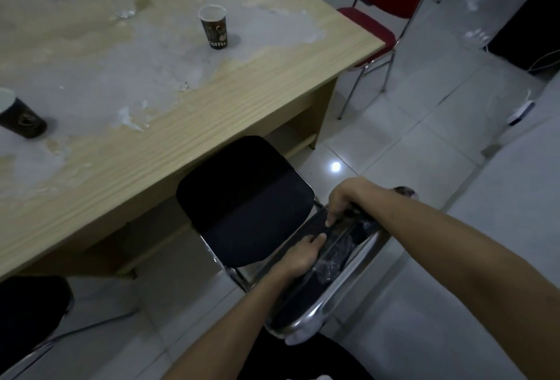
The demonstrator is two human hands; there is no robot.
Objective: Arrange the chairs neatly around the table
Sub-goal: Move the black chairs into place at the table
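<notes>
Right now both your hands are clamped on the backrest of the black chair [245, 197]. Your left hand [300, 254] grips the padded top edge of the backrest lower in the view, fingers curled over it; your right hand [342, 201] holds the same edge farther up, near the chrome frame, thumb pressing down on the pad. The two hands sit near each other but apart. The chair's seat faces the wooden table [212, 125], its front edge tucked just under the tabletop's long side, near the table's corner. A red chair [381, 16] stands at the table's short end, its seat partly under the top. Another dark chair [30, 307] shows at the lower left, beside the same long side. On the table stand a paper coffee cup [213, 26] and a second dark cup [21, 116] at the left edge.
</notes>
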